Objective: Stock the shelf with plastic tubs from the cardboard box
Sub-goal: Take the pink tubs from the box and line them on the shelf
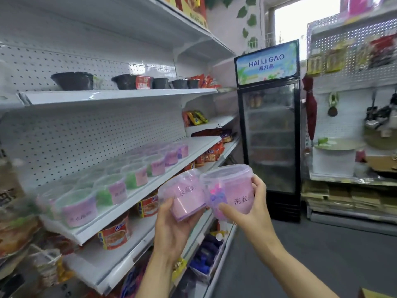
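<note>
A: Nearest first. Left hand [171, 224] cups a pink tub [182, 196] from below and behind, fingers wrapped round its wall. The tub is tipped, lid end leaning up and left toward the shelving.

B: And the other?

A: Right hand [251, 203] is clamped on a second tub [229, 186], thumb on the near wall, fingers round the far side. This one sits closer to upright, lid on top. The two tubs touch at their rims, between the hands.

B: Where does the stock go from there?

A: Up and to the left of both hands. The shelf [137, 190] with the tub row [120, 179] runs from near-left away to far-right, so its long axis slants across the hands' front. The left hand is the nearer one to its edge.

B: Open room on it?

A: Past the far end of the row, ahead of the left hand, bare shelf shows. That looks like the likely spot, though blur hides the detail.

B: Cardboard box?

A: Only a corner [373, 293] low and right of the right hand; cannot say it is the one
</note>
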`<state>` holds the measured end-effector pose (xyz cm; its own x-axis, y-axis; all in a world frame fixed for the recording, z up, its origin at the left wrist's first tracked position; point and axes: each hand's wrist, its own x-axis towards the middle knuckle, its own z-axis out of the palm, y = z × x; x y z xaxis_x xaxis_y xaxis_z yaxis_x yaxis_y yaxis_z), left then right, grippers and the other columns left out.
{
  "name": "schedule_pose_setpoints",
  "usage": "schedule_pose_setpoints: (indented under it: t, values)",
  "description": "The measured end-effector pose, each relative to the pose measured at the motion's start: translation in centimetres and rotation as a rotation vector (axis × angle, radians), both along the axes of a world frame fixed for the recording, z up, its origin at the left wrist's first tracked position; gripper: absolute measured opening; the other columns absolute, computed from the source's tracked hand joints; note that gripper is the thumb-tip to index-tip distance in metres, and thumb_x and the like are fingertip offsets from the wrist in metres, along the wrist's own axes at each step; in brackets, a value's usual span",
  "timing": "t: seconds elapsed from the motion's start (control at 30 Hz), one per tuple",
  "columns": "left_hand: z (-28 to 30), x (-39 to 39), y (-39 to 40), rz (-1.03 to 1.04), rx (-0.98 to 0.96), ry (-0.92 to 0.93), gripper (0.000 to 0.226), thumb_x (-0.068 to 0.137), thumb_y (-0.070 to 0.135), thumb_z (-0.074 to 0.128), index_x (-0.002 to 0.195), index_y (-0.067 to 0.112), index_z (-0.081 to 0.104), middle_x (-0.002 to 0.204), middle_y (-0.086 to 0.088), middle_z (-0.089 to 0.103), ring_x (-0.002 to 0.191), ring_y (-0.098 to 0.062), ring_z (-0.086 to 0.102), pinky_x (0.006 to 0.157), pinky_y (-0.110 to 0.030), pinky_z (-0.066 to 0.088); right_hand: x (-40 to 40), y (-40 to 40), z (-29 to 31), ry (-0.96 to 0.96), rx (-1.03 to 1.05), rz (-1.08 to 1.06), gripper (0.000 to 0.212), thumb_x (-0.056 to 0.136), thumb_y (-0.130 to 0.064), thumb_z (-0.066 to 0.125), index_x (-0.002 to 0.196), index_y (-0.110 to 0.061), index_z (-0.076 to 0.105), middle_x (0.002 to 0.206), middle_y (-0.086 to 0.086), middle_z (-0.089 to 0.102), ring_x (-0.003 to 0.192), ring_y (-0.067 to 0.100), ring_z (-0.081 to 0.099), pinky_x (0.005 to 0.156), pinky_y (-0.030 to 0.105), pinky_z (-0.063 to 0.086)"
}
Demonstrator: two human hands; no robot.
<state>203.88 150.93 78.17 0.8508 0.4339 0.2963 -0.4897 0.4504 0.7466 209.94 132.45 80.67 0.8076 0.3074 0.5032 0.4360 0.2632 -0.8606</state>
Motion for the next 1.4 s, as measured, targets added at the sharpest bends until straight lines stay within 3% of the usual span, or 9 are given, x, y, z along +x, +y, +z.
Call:
schedule_pose_setpoints:
  t: [0.17, 0.3, 0.47, 0.67, 0.77, 0.87, 1.03, 1.23, 1.4]
  values:
    - [0.4, 6.9, 4.2, 0.066, 0.046, 0.12, 0.104, 0.059, 0.048, 0.093, 0.145, 0.009, 0.047, 0.139, -0.026, 0.056, 0.13, -0.046, 0.052, 0.101, -0.054, 0.051, 6.4, 4.0, 1.3, -0.003, -0.018, -0.016, 0.1, 0.045, -0.047, 0.087, 0.131, -0.045, 0.035, 0.123, -0.02, 0.053, 0.113, 0.002, 0.056, 0.096, 0.039, 0.052]
    - [1.4, 12.1, 7.8, 0.062, 0.036, 0.03, 0.078, 0.077, 0.036, 0.078, 0.143, 0.007, 0.048, 0.139, -0.025, 0.056, 0.131, -0.043, 0.05, 0.106, -0.048, 0.049, 12.0, 7.1, 2.0, 0.004, -0.005, -0.031, 0.099, 0.041, -0.049, 0.09, 0.128, -0.04, 0.044, 0.125, -0.008, 0.054, 0.112, 0.01, 0.058, 0.093, 0.041, 0.054]
    - [1.4, 17.2, 11.4, 0.009, -0.039, 0.016, 0.063, 0.088, 0.03, 0.06, 0.144, 0.004, 0.045, 0.142, -0.032, 0.049, 0.135, -0.051, 0.042, 0.116, -0.065, 0.026, 18.1, 10.2, 2.1, 0.02, 0.022, -0.044, 0.093, 0.044, -0.047, 0.09, 0.125, -0.041, 0.043, 0.124, -0.008, 0.053, 0.11, 0.011, 0.058, 0.09, 0.04, 0.055]
    - [1.4, 22.9, 14.2, -0.04, 0.016, 0.042, 0.083, 0.077, 0.035, 0.083, 0.144, 0.005, 0.045, 0.142, -0.031, 0.051, 0.135, -0.048, 0.046, 0.116, -0.057, 0.032, 25.3, 13.6, 1.3, 0.026, 0.03, 0.024, 0.086, 0.054, -0.032, 0.093, 0.125, -0.041, 0.044, 0.108, -0.021, 0.059, 0.098, 0.003, 0.062, 0.077, 0.029, 0.057]
    - [1.6, 26.7, 15.2, 0.047, 0.127, 0.097, 0.093, 0.069, 0.042, 0.088, 0.143, 0.003, 0.047, 0.139, -0.025, 0.056, 0.131, -0.04, 0.052, 0.106, -0.048, 0.048, 30.2, 14.8, 0.7, 0.042, 0.014, 0.066, 0.088, 0.052, -0.035, 0.094, 0.124, -0.043, 0.044, 0.109, -0.019, 0.059, 0.099, 0.005, 0.062, 0.08, 0.033, 0.058]
    - [1.6, 31.6, 15.8, 0.153, 0.217, 0.136, 0.084, 0.071, 0.041, 0.084, 0.139, 0.003, 0.052, 0.133, -0.022, 0.062, 0.124, -0.035, 0.06, 0.098, -0.043, 0.054, 36.3, 15.9, 0.1, 0.069, 0.027, 0.115, 0.094, 0.042, -0.045, 0.094, 0.121, -0.045, 0.045, 0.112, -0.015, 0.059, 0.103, 0.01, 0.062, 0.084, 0.043, 0.058]
    - [1.7, 41.7, 17.5, 0.374, 0.273, 0.267, 0.073, 0.07, 0.044, 0.087, 0.122, 0.002, 0.059, 0.13, -0.015, 0.066, 0.128, -0.031, 0.057, 0.114, -0.055, 0.037, 46.9, 17.8, 0.7, 0.101, 0.019, 0.17, 0.096, 0.04, -0.049, 0.094, 0.122, -0.045, 0.044, 0.116, -0.014, 0.058, 0.105, 0.011, 0.061, 0.09, 0.045, 0.055]
    - [2.1, 49.6, 18.6, 0.54, 0.217, 0.322, 0.069, 0.066, 0.042, 0.088, 0.123, 0.011, 0.063, 0.119, -0.01, 0.072, 0.114, -0.032, 0.066, 0.106, -0.062, 0.043, 56.0, 21.2, 1.2, 0.093, -0.014, 0.256, 0.103, 0.044, -0.053, 0.091, 0.132, -0.035, 0.039, 0.123, -0.013, 0.054, 0.113, 0.011, 0.057, 0.098, 0.044, 0.05]
    - [3.8, 53.6, 20.9, 0.673, 0.205, 0.359, 0.066, 0.068, 0.031, 0.091, 0.123, 0.009, 0.061, 0.113, -0.011, 0.074, 0.105, -0.029, 0.071, 0.098, -0.054, 0.053, 60.9, 25.7, 1.3, 0.114, 0.015, 0.31, 0.092, 0.052, -0.041, 0.087, 0.13, -0.034, 0.038, 0.118, -0.015, 0.053, 0.109, 0.006, 0.055, 0.09, 0.031, 0.047]
